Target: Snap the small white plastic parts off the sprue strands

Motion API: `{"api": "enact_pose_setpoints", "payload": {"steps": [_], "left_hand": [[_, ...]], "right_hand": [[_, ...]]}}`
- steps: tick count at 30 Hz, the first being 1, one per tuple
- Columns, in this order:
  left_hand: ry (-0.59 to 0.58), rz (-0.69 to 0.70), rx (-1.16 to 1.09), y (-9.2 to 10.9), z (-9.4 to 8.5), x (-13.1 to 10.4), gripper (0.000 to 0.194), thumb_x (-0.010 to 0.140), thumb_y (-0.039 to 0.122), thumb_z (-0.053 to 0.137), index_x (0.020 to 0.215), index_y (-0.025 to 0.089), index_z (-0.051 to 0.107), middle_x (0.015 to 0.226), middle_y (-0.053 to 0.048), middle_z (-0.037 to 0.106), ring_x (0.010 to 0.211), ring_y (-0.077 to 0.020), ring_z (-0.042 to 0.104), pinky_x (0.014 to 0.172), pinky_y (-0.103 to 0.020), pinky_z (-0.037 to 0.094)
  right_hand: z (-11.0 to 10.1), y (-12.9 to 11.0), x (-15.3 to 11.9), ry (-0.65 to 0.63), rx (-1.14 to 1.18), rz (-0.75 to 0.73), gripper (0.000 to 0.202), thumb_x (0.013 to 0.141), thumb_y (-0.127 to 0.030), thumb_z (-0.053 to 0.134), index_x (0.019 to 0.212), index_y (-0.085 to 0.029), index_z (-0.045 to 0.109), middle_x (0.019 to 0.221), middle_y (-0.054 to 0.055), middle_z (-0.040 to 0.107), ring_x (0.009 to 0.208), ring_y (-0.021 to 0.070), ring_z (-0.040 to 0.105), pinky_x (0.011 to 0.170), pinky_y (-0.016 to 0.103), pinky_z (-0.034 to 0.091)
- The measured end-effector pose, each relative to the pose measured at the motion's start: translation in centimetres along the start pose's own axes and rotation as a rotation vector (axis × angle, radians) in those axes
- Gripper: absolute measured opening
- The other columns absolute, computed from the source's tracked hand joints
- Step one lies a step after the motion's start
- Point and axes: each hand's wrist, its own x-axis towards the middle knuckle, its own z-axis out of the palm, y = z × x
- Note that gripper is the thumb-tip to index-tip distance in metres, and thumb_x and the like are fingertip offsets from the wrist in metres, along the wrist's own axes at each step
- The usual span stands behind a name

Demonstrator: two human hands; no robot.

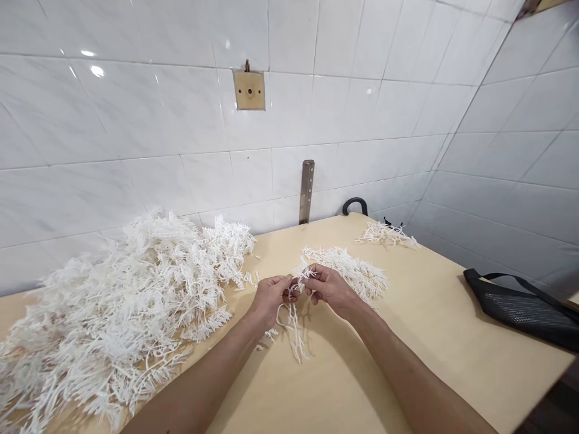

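Note:
My left hand and my right hand are close together over the middle of the table. Both pinch a white branching artificial plant sprig, whose thin stems hang down toward me. My left fingers are closed around its stems, and my right thumb and fingers grip it from the other side. Just behind my right hand lies a small pile of similar white sprigs. To the left spreads a large heap of white feathery sprigs. The fingertips partly hide the held piece.
The pale wooden table stands against a tiled wall. A few more sprigs lie at its far right corner, near a black curved handle. At the right edge rests a black mesh bag. A metal bracket rises behind the table.

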Motion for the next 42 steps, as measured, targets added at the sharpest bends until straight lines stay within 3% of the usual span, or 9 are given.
{"api": "enact_pose_setpoints", "payload": {"steps": [5,9,14,18,22,25,29,37,42], "left_hand": [[0.147,0.152,0.554,0.5,-0.8,0.2,0.032,0.074,0.038,0.064,0.051,0.017,0.058,0.047,0.001,0.056,0.043,-0.0102,0.048,0.047,-0.023,0.035],[0.256,0.339,0.743,0.2,-0.9,0.4,0.01,0.073,0.025,0.061,0.07,0.017,0.067,0.064,0.0,0.066,0.058,-0.0127,0.058,0.058,-0.024,0.043],[0.322,0.479,0.923,0.1,-0.9,0.5,0.017,0.075,0.024,0.061,0.083,0.019,0.075,0.087,-0.007,0.07,0.088,-0.0213,0.063,0.081,-0.035,0.048],[0.15,0.42,0.775,0.4,-1.1,0.7,0.017,0.078,0.028,0.062,0.081,0.019,0.075,0.09,-0.007,0.072,0.092,-0.022,0.064,0.087,-0.035,0.048],[-0.04,0.212,0.438,0.3,-1.3,0.9,0.027,0.078,0.039,0.065,0.088,0.015,0.073,0.076,-0.005,0.071,0.067,-0.0157,0.063,0.062,-0.026,0.048],[-0.024,0.153,0.348,0.4,-1.4,0.9,0.032,0.073,0.043,0.071,0.083,0.013,0.071,0.065,-0.003,0.066,0.053,-0.0115,0.054,0.05,-0.023,0.04],[0.056,0.205,0.317,0.6,-1.3,0.9,0.026,0.067,0.037,0.076,0.076,0.013,0.072,0.066,-0.003,0.067,0.057,-0.0117,0.055,0.055,-0.023,0.042],[-0.021,0.211,0.285,0.6,-1.1,0.8,0.024,0.067,0.034,0.073,0.078,0.013,0.075,0.068,-0.005,0.068,0.062,-0.015,0.058,0.06,-0.026,0.043],[0.065,0.282,0.464,0.4,-1.1,0.8,0.025,0.075,0.037,0.065,0.08,0.014,0.075,0.064,-0.002,0.065,0.06,-0.0135,0.054,0.059,-0.025,0.041]], "right_hand": [[0.3,0.3,0.1,0.007,-0.011,-0.016,0.025,0.07,-0.032,0.076,0.083,-0.02,0.059,0.063,-0.004,0.058,0.059,0.0119,0.054,0.048,0.023,0.044],[0.6,0.3,0.0,0.007,-0.012,-0.001,0.024,0.07,-0.033,0.076,0.082,-0.02,0.058,0.064,-0.003,0.059,0.06,0.0124,0.055,0.049,0.024,0.045],[0.7,0.2,0.0,-0.014,0.008,0.001,0.025,0.071,-0.033,0.076,0.082,-0.019,0.06,0.066,-0.002,0.06,0.063,0.0131,0.057,0.051,0.024,0.046],[0.6,0.2,0.0,-0.034,0.058,-0.006,0.024,0.07,-0.032,0.077,0.081,-0.019,0.06,0.068,-0.002,0.059,0.066,0.0128,0.057,0.052,0.023,0.047],[0.6,0.2,-0.1,-0.06,0.077,-0.016,0.026,0.07,-0.035,0.078,0.082,-0.019,0.061,0.069,-0.001,0.059,0.066,0.0138,0.057,0.051,0.024,0.047],[0.6,0.3,0.0,-0.066,0.075,-0.01,0.027,0.07,-0.036,0.078,0.083,-0.019,0.061,0.07,-0.001,0.06,0.067,0.0143,0.057,0.051,0.025,0.048],[0.6,0.7,0.0,-0.037,0.033,0.007,0.028,0.07,-0.037,0.079,0.084,-0.019,0.061,0.068,-0.002,0.061,0.064,0.0136,0.058,0.052,0.024,0.047],[1.0,1.5,0.3,-0.006,-0.146,0.06,0.03,0.074,-0.042,0.073,0.086,-0.019,0.059,0.066,-0.001,0.063,0.047,0.0107,0.055,0.045,0.023,0.034],[0.6,0.4,-0.2,-0.046,-0.251,-0.079,0.032,0.076,-0.037,0.071,0.102,-0.02,0.062,0.089,0.004,0.068,0.076,0.0173,0.065,0.064,0.028,0.048]]}}
